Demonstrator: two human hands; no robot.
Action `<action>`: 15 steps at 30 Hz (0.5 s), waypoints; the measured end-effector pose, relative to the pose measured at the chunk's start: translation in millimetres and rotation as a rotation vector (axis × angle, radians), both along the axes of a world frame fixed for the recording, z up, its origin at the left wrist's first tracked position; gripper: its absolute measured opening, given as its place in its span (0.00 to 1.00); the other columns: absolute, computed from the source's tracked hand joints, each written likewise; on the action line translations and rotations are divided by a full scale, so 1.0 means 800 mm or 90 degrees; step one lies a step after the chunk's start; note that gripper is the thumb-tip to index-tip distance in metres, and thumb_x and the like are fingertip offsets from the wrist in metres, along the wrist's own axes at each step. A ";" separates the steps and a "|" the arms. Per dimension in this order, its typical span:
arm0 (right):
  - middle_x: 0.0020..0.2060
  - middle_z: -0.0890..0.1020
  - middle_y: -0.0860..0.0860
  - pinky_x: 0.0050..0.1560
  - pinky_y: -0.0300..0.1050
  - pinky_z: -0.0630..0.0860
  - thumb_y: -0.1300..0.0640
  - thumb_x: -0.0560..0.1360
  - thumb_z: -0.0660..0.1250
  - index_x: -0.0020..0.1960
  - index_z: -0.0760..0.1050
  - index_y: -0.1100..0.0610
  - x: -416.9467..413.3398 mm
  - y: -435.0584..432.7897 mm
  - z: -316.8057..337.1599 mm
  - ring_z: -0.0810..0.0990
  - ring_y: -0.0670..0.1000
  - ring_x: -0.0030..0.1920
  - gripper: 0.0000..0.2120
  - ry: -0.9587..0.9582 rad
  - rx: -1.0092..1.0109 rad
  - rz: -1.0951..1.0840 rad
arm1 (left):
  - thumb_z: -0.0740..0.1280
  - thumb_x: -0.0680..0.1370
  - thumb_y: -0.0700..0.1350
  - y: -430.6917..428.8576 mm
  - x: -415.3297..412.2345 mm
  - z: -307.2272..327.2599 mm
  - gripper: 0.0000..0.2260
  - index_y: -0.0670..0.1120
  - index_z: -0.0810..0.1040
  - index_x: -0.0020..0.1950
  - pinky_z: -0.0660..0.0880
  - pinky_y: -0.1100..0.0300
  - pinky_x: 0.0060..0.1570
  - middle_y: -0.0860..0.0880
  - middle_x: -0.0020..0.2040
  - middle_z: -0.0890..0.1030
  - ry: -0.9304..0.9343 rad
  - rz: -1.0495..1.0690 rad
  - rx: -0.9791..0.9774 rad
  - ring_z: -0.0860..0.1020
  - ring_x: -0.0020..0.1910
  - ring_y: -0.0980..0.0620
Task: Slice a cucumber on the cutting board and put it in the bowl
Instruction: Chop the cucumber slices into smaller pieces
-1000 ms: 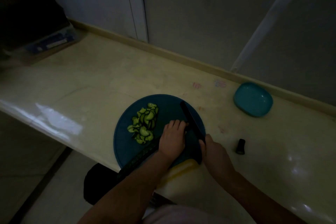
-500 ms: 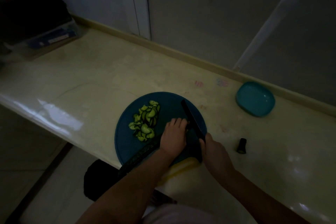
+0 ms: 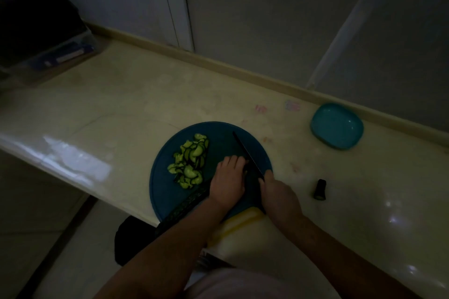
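The left hand [image 3: 228,180] lies knuckles up on the cucumber [image 3: 187,202], its fingers curled down over it and holding it to the cutting board [image 3: 167,192]. The fingertips sit right beside the blade. The right hand [image 3: 279,194] is closed in a fist round the handle of the knife [image 3: 247,153], with the handle hidden inside the grip. The blade runs away from the hand across the board, its tip pointing toward the far rim.

Both hands sit where they were a second ago, and the gap between the left fingers and the blade looks the same. What differs is the blade. It showed as a broad dark strip then and now shows as a thin line, seen more edge-on.

The uncut part of the cucumber is dark and stretches from under the left wrist toward the near left rim of the round blue board. It has not shifted. The pile of pale green slices [image 3: 190,162] lies on the left half of the board, apart from the left hand, and its shape is unchanged.

The board rests at the front edge of the pale counter [image 3: 121,104]. A cut end piece [image 3: 319,189] lies on the counter to the right of the right hand. The teal bowl [image 3: 336,128] stands farther back on the right near the wall, with no slices in it. Neither has moved.
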State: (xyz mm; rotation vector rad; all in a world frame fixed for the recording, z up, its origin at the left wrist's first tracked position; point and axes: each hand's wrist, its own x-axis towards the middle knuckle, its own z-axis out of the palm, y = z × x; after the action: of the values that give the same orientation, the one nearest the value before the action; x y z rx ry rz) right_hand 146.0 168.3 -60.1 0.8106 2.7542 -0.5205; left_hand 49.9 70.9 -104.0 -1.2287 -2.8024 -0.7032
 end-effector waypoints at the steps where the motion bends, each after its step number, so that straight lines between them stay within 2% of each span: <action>1: 0.42 0.81 0.56 0.25 0.35 0.55 0.52 0.82 0.50 0.56 0.67 0.60 0.001 0.001 0.000 0.65 0.45 0.27 0.13 0.008 -0.005 -0.005 | 0.69 0.71 0.39 0.000 0.000 0.001 0.10 0.46 0.76 0.51 0.70 0.57 0.41 0.47 0.42 0.75 -0.002 0.000 0.001 0.73 0.42 0.48; 3: 0.43 0.81 0.56 0.27 0.39 0.59 0.52 0.82 0.50 0.56 0.67 0.60 0.006 0.002 0.000 0.72 0.49 0.33 0.13 0.022 -0.013 -0.021 | 0.68 0.72 0.40 0.000 0.000 0.002 0.09 0.46 0.76 0.52 0.70 0.57 0.42 0.47 0.43 0.75 -0.010 0.002 0.000 0.73 0.43 0.48; 5: 0.45 0.81 0.56 0.34 0.39 0.64 0.51 0.82 0.50 0.57 0.67 0.59 0.011 0.002 0.003 0.77 0.51 0.39 0.14 0.018 -0.022 -0.036 | 0.67 0.73 0.40 0.000 -0.001 0.001 0.09 0.46 0.76 0.52 0.69 0.56 0.43 0.47 0.43 0.76 -0.016 0.003 -0.003 0.73 0.43 0.48; 7: 0.45 0.81 0.56 0.36 0.40 0.64 0.51 0.82 0.50 0.57 0.67 0.60 0.014 0.001 0.004 0.79 0.52 0.42 0.14 0.019 -0.034 -0.045 | 0.66 0.74 0.41 0.001 -0.001 0.001 0.08 0.45 0.76 0.53 0.69 0.56 0.43 0.47 0.44 0.76 -0.021 0.005 -0.004 0.73 0.44 0.48; 15: 0.42 0.81 0.56 0.35 0.42 0.65 0.50 0.81 0.50 0.56 0.68 0.60 0.019 -0.006 0.008 0.78 0.52 0.39 0.15 0.073 -0.012 -0.031 | 0.67 0.73 0.40 0.001 -0.001 0.001 0.08 0.44 0.76 0.52 0.71 0.55 0.42 0.46 0.44 0.76 -0.025 0.002 0.000 0.74 0.44 0.47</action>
State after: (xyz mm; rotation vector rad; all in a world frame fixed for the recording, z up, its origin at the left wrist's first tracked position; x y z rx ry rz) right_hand 160.9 163.4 -54.0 0.8718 2.8340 -0.6192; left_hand 49.3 71.3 -103.0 -1.2239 -2.8355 -0.7349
